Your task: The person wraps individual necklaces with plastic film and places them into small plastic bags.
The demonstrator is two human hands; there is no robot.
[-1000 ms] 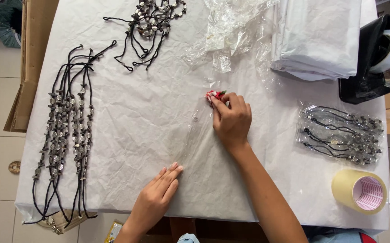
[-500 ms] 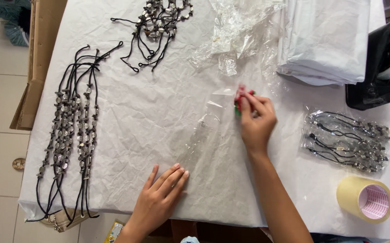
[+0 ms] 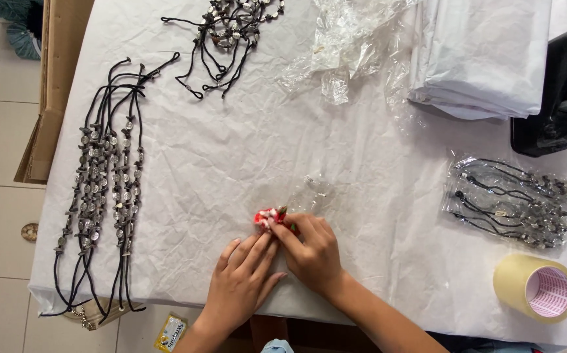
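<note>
Both hands, left [image 3: 241, 284] and right [image 3: 313, 252], pinch a small red-and-white beaded trinket [image 3: 267, 218] on the white paper-covered counter [image 3: 231, 157], beside a crinkly clear plastic bag [image 3: 313, 191].

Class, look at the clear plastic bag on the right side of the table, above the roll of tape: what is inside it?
Inside the clear bag lie black cord necklaces with small silvery beads, coiled together. How many there are cannot be told, since they overlap. The roll of tape sits just below the bag.

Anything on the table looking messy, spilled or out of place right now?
Mostly tidy. The clear plastic bags at the far edge lie crumpled in a loose heap, and one bunch of beaded cords beside them is tangled, unlike the straight-laid cords on the left. Both hands meet at a small red-and-white piece.
</note>
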